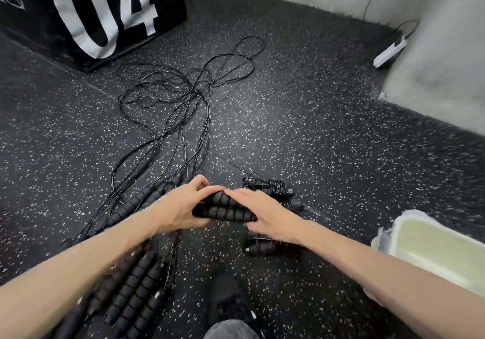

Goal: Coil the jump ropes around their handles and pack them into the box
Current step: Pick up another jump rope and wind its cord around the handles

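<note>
Holding a pair of black foam-grip handles (225, 208) side by side above the speckled rubber floor (301, 133), the person is working at the centre of the view.

- Left hand (187, 207): fingers and thumb are curling round the left end of the paired handles, gripping them.
- Right hand (262, 214): fingers are lying fairly straight over the right end of the same handles, pressing on them; whether the thumb is clasping underneath cannot be told.
- Coiled rope, finished (275, 190): one bundle, cord wound round its handles, is lying on the floor just beyond the right hand.
- Second dark bundle (263, 246): it is lying under the right wrist and looking wound, though blur is hiding the detail.
- Loose cords (183, 91): several thin black ropes are sprawling tangled across the floor, running back toward the hands.
- Unwound handles (139, 288): several are lying in a row beneath the left forearm, more beyond it.
- Pale container (433, 249): it is sitting at the right edge, probably the box; nothing is showing inside the visible part.

Judged progress: early. One or two ropes are looking coiled, none is appearing packed, and the pair in hand is showing no cord wound on it yet. Several ropes are awaiting coiling, then all of the boxing.
</note>
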